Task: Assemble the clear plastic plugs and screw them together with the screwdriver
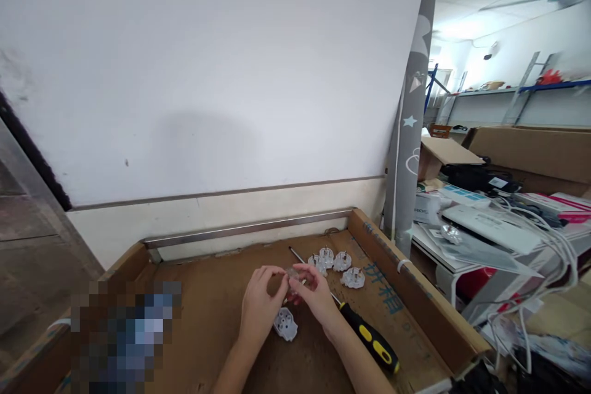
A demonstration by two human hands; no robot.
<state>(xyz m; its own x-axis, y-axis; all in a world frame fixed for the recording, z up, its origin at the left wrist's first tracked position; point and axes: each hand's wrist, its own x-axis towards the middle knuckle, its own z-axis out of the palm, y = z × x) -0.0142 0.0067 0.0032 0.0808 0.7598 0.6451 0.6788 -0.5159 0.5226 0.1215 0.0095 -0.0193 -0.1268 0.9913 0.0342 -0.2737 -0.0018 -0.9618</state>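
My left hand [262, 297] is closed in a pinch, its thumb and fingertips at the left side of a small clear plastic piece [292, 274]. My right hand [318, 299] grips the same piece from the other side, with fingers curled round it, so most of its shape is hidden. Below, between my wrists, a white plug part [285, 324] lies on the cardboard with its holes facing up. Several clear plug halves with metal pins [353, 277] lie just beyond my right hand. A black and yellow screwdriver [369, 335] rests beside my right forearm.
Raised cardboard sides [406, 283] border the cardboard work surface [203, 314]. Another thin metal shaft [295, 253] lies near the plug halves. A blurred-out object [138, 338] is at left. On the right, a grey curtain [410, 104] hangs before a cluttered table with cables [549, 240].
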